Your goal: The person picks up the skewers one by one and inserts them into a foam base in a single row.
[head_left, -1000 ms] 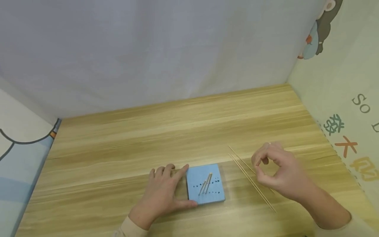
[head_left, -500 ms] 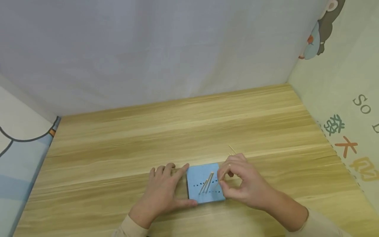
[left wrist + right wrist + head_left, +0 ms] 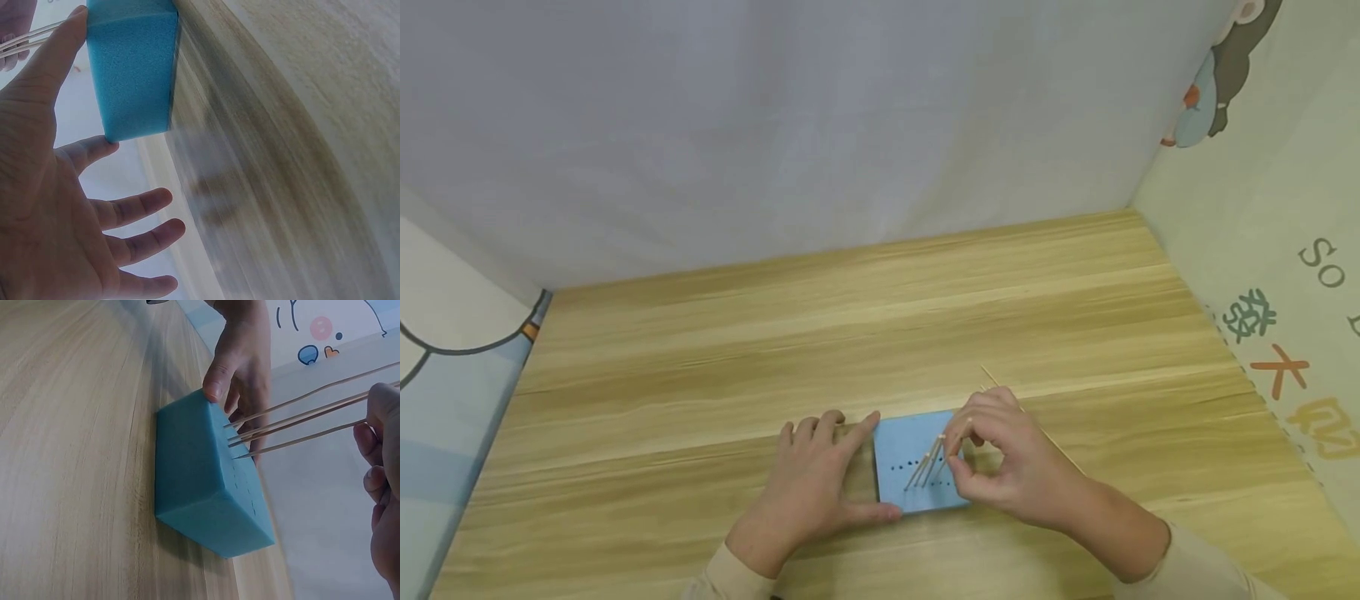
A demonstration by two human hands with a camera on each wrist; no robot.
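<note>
A blue foam block with rows of small dark holes in its top sits on the wooden table. My left hand holds it at the left side, thumb and index finger on two corners, the other fingers spread away from it. Three thin bamboo skewers stand slanted in the block's top. Over the block's right part, my right hand pinches another skewer between thumb and index finger. In the right wrist view its lower tip meets the top face beside the standing ones.
Loose skewers lie on the table, partly hidden under the right hand and forearm. A pale cloth wall rises behind the table's far edge, and a printed wall runs along the right side.
My right hand has come leftward from above the loose skewers to the block, bringing a pinched skewer to its top, then shifted slightly further left. The left hand stays put.
</note>
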